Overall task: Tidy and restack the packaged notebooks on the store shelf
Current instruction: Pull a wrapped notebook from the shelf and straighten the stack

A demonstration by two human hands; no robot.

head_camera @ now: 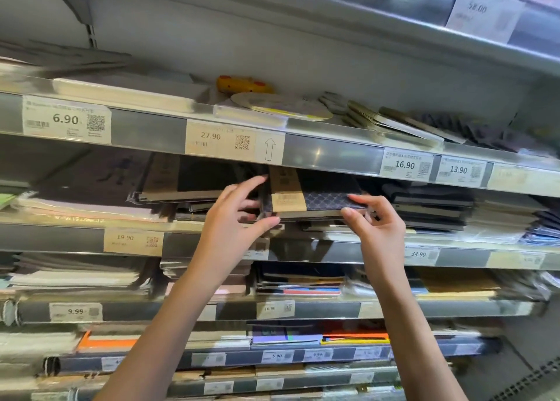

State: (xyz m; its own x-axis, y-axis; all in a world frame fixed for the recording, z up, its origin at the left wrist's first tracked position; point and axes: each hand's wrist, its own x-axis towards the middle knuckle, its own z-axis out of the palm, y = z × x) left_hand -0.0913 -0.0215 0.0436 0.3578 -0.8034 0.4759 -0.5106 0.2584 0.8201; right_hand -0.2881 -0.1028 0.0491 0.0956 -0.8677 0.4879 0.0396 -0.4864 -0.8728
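A dark patterned packaged notebook (pixel 328 201) with a tan paper band lies on top of a stack on the second shelf from the top. My left hand (pixel 235 215) grips its left end, thumb under and fingers over the edge. My right hand (pixel 374 220) pinches its right front corner. To the left lies another dark wrapped notebook (pixel 181 185), tilted on its own stack. More dark notebooks (pixel 430 209) are piled to the right.
The shelf above (pixel 330 155) overhangs closely, carrying price tags, a round flat item (pixel 281 106), a yellow toy (pixel 242 84) and spiral notebooks (pixel 394 122). Lower shelves (pixel 181 309) hold more stacks of notebooks and coloured pads.
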